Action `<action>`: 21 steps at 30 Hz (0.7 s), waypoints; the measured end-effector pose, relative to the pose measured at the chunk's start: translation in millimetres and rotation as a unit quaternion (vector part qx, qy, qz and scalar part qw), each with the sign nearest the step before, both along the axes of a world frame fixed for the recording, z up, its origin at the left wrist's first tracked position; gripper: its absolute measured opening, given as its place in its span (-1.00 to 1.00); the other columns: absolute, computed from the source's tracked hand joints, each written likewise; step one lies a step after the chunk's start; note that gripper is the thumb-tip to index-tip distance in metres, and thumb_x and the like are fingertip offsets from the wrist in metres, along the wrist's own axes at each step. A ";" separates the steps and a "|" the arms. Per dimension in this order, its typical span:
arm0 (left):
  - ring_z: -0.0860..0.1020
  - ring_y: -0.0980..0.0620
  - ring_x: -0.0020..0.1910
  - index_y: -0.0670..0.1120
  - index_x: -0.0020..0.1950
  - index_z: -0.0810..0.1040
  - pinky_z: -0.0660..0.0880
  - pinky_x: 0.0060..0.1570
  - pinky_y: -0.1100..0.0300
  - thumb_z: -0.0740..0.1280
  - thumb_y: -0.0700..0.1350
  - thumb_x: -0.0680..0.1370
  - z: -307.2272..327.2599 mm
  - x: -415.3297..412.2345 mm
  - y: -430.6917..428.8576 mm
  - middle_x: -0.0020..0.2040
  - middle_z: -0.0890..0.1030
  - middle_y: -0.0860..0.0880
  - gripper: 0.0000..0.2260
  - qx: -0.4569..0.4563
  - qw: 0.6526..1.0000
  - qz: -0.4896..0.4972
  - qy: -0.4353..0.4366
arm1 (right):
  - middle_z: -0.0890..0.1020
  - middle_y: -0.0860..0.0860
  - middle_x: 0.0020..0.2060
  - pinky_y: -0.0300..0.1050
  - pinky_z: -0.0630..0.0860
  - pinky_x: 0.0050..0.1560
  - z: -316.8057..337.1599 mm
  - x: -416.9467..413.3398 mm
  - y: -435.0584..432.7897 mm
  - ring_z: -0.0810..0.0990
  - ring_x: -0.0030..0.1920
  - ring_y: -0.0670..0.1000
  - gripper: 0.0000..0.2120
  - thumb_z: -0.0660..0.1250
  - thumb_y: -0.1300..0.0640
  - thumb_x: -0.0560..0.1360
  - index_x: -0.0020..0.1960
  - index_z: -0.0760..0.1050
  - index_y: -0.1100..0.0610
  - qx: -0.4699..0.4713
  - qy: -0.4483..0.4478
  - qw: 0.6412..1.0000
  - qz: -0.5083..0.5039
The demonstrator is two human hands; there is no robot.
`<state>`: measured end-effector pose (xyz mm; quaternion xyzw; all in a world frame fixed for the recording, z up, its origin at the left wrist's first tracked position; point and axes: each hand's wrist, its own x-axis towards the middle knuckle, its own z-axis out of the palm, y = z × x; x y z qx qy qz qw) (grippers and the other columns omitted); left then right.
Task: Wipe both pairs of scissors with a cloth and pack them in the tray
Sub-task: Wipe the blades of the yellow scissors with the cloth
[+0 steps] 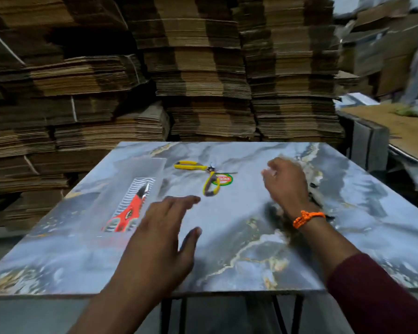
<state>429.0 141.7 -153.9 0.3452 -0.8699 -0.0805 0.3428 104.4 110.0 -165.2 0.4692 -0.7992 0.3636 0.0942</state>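
A clear plastic tray [140,165] lies on the left of the marble-patterned table [227,249]. The red-handled scissors [128,210] rest inside it, tips pointing away from me. The yellow-handled scissors [209,175] lie spread wide on the table's far middle, outside the tray. My left hand [159,237] hovers open, fingers apart, between the tray and the yellow scissors, touching neither. My right hand [285,184], with an orange band on its wrist, is curled on a blurred grey cloth [310,189]. The cloth's frayed edge shows past the knuckles.
A round green and red sticker [225,180] sits under the yellow scissors. Tall stacks of flattened cardboard [203,80] stand behind the table. A second work surface [396,131] stands at the far right. The table's front edge is near me.
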 end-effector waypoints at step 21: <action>0.60 -0.18 -0.06 -0.15 -0.17 0.54 0.41 -0.13 0.14 0.31 0.12 0.57 -24.0 -182.2 -178.1 -0.14 0.67 -0.17 -0.66 0.263 0.935 0.206 -0.119 | 0.54 0.12 0.23 0.19 0.52 0.26 3.7 -70.3 2.8 0.48 0.29 0.20 -0.67 0.38 0.17 0.46 0.20 0.65 -0.03 0.250 0.063 0.958 0.122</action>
